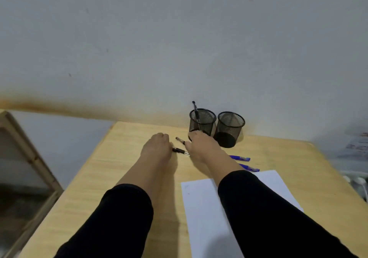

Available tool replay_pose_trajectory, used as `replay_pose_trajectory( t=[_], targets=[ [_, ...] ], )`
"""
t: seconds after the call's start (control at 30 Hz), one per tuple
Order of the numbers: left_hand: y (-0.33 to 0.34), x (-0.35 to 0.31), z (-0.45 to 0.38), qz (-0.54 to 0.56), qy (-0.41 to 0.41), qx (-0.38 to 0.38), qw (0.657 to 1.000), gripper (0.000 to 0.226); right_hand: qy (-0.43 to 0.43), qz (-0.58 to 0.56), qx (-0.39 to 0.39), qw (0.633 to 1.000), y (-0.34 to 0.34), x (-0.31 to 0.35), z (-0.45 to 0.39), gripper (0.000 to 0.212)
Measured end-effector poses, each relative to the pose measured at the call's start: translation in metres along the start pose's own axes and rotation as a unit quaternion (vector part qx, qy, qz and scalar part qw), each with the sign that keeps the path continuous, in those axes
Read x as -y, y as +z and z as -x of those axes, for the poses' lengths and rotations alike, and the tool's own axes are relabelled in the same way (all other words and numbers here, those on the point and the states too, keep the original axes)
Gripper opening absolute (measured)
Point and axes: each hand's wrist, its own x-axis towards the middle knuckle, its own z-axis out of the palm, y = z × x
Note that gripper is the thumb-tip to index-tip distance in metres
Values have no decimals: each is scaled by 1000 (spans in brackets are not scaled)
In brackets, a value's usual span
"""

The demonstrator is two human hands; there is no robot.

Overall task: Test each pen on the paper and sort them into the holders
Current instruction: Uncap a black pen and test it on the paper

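Two black pens lie on the wooden table between my hands. My left hand (157,146) has its fingers curled on the left end of the nearer black pen (181,152). My right hand (199,145) pinches the right end of the farther black pen (180,140). Behind my right hand stand two black mesh holders. The left holder (207,118) has one dark pen (196,112) standing in it; the right holder (231,126) looks empty. Two blue pens (242,158) (251,168) lie to the right of my right forearm. White paper (201,208) lies near me, partly under my right sleeve.
The table (119,178) stands against a grey wall, holders close to the wall. Its left edge drops off to the floor, where a framed panel (29,158) leans. Blurred white items (358,182) sit past the table's right edge.
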Motion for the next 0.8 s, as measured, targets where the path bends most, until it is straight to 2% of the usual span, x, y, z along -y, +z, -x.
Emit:
replay_pose_trajectory(
  t=[0.13,0.3,0.5,0.6,0.67,0.73,0.8],
  targets=[
    [23,9,-6,37,42,7,998,36,-39,10,-24,999,24,-4,-1,33],
    [37,13,-11,84,51,-24,995,27,-86,80,-31,993,39,-10,-9,32],
    [41,19,-7,144,49,-74,986,13,-85,12,-67,994,48,-11,-7,23],
    [37,21,-1,219,39,-111,969,8,-16,-90,-79,993,36,-12,-3,13],
    [33,21,3,271,32,-135,953,10,40,-191,-69,978,20,-14,0,12],
    [29,18,9,304,26,-157,939,14,78,-332,-15,940,1,-18,4,15],
    [28,15,14,323,30,-177,929,16,120,-483,73,864,-12,-24,13,10]
  ],
)
